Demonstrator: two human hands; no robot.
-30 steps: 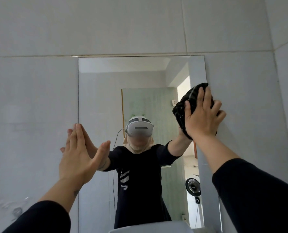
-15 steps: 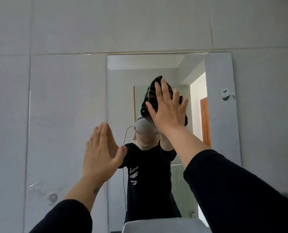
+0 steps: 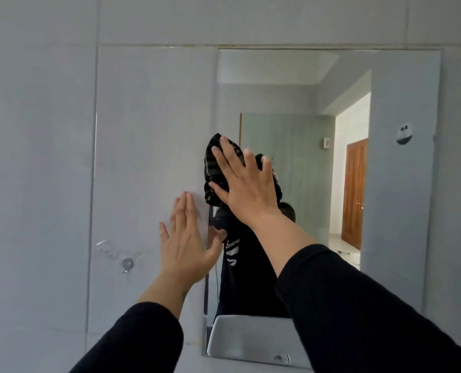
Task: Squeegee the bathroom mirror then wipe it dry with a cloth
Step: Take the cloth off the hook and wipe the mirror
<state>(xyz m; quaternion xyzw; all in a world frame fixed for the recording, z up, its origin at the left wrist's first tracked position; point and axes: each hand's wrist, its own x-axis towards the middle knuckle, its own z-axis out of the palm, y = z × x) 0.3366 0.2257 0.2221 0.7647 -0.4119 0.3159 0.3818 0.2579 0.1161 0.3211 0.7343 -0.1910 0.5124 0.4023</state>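
Observation:
The frameless mirror (image 3: 291, 98) hangs on a grey tiled wall and fills the middle and right of the head view. A dark striped cloth (image 3: 213, 168) is pressed flat against the glass near the mirror's left edge by my right hand (image 3: 247, 184), fingers spread over it. My left hand (image 3: 187, 243) lies open and flat on the wall tile just left of the mirror's edge, with the thumb reaching onto the glass. No squeegee is in view. The reflection shows a person in a dark top, mostly hidden behind my right arm.
A small metal hook (image 3: 127, 264) with smeared marks sits on the wall tile at lower left. A round sticker (image 3: 404, 134) is on the mirror's right part. The white basin's reflection (image 3: 251, 337) shows at the mirror's bottom edge. The reflection also shows a wooden door (image 3: 354, 195).
My right hand has swept the cloth leftward across the mirror, from its right edge to near its left edge. My left hand has stayed flat at the mirror's left edge.

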